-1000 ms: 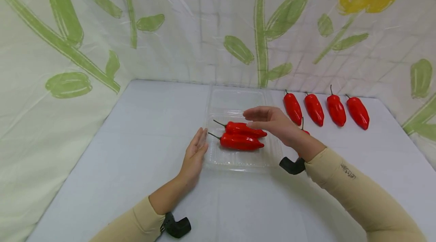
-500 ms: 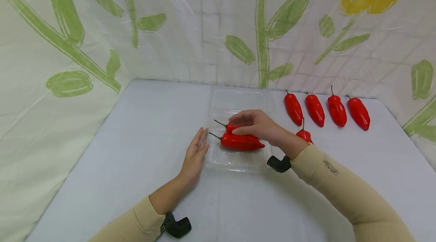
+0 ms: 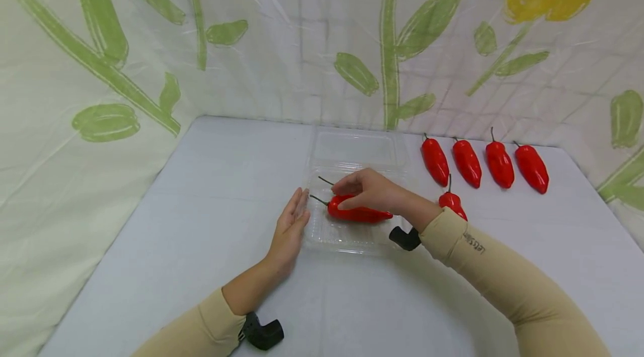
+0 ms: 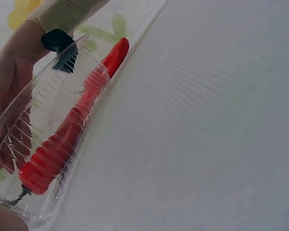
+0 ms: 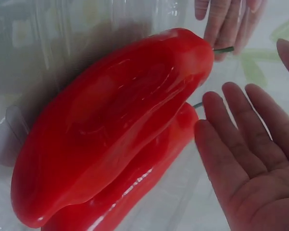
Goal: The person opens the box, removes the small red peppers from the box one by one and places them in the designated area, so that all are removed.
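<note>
Two red peppers lie side by side in a clear plastic container [image 3: 347,241], stems to the left. The near pepper [image 3: 362,215] shows in the head view; the far one is mostly hidden there, but both appear in the right wrist view, the larger pepper [image 5: 110,110] in front of the other pepper [image 5: 149,173]. My right hand [image 3: 369,192] is over them, fingers extended by the stem ends; whether it touches them I cannot tell. Against the container's left side rests my left hand [image 3: 288,234], fingers straight. Through the clear wall, a pepper [image 4: 62,139] shows in the left wrist view.
The container's lid [image 3: 358,147] lies folded back behind it. Several more red peppers [image 3: 467,163] stand in a row at the table's back right. Another pepper [image 3: 453,204] is partly covered by the right sleeve. A flower-patterned sheet [image 3: 276,66] hangs behind the white table.
My right hand has moved left and nearer to me, lowering over the peppers, and now covers most of the far one. The left hand keeps its place at the container's side.
</note>
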A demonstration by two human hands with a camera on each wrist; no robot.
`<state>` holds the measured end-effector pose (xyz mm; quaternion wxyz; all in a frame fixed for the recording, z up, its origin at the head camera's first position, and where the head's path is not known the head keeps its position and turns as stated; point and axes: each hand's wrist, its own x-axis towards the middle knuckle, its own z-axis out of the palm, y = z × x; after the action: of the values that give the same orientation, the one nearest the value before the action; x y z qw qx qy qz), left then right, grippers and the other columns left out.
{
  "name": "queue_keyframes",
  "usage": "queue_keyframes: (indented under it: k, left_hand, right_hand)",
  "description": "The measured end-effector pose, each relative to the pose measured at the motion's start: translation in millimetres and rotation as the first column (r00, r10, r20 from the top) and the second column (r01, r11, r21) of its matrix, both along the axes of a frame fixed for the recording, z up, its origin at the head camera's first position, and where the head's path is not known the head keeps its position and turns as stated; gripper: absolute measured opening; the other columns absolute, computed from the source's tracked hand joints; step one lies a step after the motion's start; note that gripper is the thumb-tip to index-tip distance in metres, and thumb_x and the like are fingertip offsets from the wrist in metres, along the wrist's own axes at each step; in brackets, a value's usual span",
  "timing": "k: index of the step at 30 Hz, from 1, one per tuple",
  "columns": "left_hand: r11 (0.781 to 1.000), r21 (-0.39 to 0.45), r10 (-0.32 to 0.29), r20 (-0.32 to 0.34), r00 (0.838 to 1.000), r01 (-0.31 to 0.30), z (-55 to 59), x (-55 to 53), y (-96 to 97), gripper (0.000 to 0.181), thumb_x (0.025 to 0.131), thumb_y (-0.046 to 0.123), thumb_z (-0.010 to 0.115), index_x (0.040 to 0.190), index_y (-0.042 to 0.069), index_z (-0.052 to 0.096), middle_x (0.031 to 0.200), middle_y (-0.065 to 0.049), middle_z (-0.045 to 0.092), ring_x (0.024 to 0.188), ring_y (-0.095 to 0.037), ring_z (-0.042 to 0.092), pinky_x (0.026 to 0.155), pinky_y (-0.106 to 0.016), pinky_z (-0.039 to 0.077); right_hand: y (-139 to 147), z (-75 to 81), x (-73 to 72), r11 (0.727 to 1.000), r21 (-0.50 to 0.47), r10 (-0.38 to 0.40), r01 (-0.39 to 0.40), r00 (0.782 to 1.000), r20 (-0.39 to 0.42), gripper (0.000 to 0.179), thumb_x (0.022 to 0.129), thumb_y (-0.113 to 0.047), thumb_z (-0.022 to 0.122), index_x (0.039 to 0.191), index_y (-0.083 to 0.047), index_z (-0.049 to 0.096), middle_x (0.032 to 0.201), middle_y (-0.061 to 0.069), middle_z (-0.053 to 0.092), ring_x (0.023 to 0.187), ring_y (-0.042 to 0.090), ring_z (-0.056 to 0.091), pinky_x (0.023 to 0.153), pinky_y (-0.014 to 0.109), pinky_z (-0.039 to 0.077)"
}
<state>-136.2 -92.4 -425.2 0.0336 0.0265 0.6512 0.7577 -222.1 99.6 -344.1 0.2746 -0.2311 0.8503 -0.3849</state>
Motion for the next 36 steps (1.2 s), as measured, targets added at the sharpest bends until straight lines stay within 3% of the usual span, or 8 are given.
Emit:
queue_keyframes:
  k: [10, 15, 23, 36]
  left_hand:
    - [1.000, 0.017, -0.006, -0.016, 1.000, 0.006, 0.5, 0.2, 0.8, 0.057, 0.098, 0.004, 0.034, 0.149, 0.001, 0.008, 0.156, -0.012, 0.017, 0.145, -0.022, 0.011, 0.117, -0.038, 0.012]
    - [1.000, 0.009, -0.006, -0.009, 1.000, 0.006, 0.0, 0.1, 0.8, 0.057, 0.098, 0.004, 0.034, 0.149, 0.001, 0.009, 0.156, -0.011, 0.016, 0.145, -0.022, 0.011, 0.118, -0.038, 0.011]
    - [1.000, 0.009, -0.006, -0.013, 1.000, 0.006, 0.6, -0.3, 1.1, 0.057, 0.098, 0.004, 0.034, 0.149, 0.001, 0.008, 0.157, -0.010, 0.016, 0.146, -0.022, 0.010, 0.117, -0.037, 0.012]
    - [1.000, 0.012, -0.006, -0.029, 1.000, 0.007, 0.1, -0.3, 1.6, 0.057, 0.098, 0.004, 0.034, 0.149, 0.000, 0.008, 0.156, -0.011, 0.017, 0.145, -0.023, 0.011, 0.117, -0.036, 0.013]
  right_hand:
    - [-2, -4.5, -1.5, 0.983, 0.184, 0.038, -0.029, 0.998, -0.044, 0.043, 0.084, -0.017, 0.068, 0.125, -0.011, 0.060, 0.121, 0.006, 0.064, 0.115, 0.023, 0.055, 0.095, 0.037, 0.050]
    - [-5, -7.7, -0.9, 0.972, 0.231, 0.062, -0.046, 0.996, -0.061, 0.042, 0.083, -0.014, 0.069, 0.124, -0.011, 0.062, 0.119, 0.006, 0.066, 0.114, 0.022, 0.055, 0.096, 0.037, 0.049]
    - [-7, -10.7, 2.3, 0.925, 0.376, 0.106, -0.060, 0.989, -0.103, 0.047, 0.079, -0.015, 0.073, 0.125, -0.013, 0.061, 0.118, 0.003, 0.063, 0.114, 0.022, 0.050, 0.090, 0.037, 0.052]
    - [-5, -15.4, 3.5, 0.904, 0.416, 0.166, -0.097, 0.977, -0.133, 0.053, 0.080, -0.018, 0.073, 0.129, -0.014, 0.057, 0.122, 0.003, 0.060, 0.115, 0.021, 0.049, 0.091, 0.039, 0.050]
